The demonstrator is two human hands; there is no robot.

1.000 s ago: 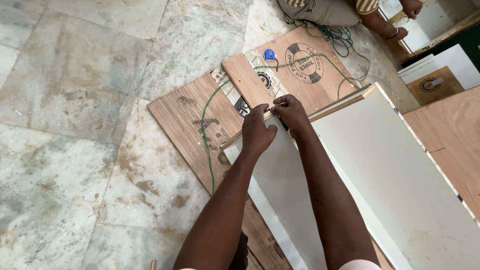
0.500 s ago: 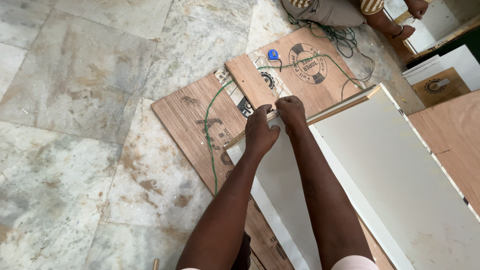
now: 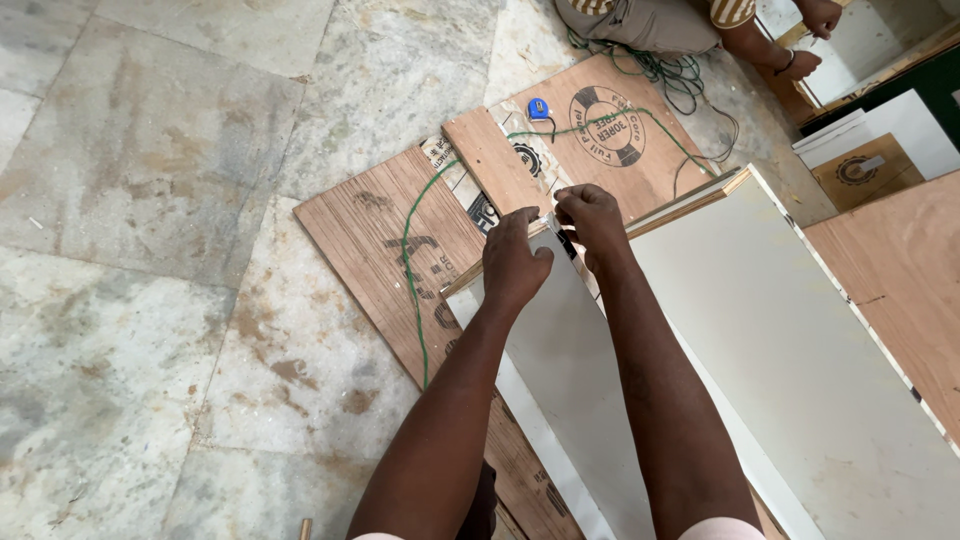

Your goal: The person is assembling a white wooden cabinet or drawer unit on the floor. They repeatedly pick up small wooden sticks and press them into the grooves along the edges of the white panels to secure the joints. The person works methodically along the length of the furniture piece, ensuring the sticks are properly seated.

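Both hands meet at the far end of a narrow white panel [image 3: 560, 350] lying on plywood sheets [image 3: 375, 235] on the floor. The left hand [image 3: 515, 262] and right hand [image 3: 592, 215] are each closed, fingertips seemingly pinching the panel's top edge. A green cable [image 3: 408, 270] runs just beside it.

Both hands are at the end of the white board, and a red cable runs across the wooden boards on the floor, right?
Not quite. In the head view the thin cable is green, not red. The rest holds: the left hand and right hand meet at the end of the narrow white laminated board, and the cable crosses the brown plywood boards.
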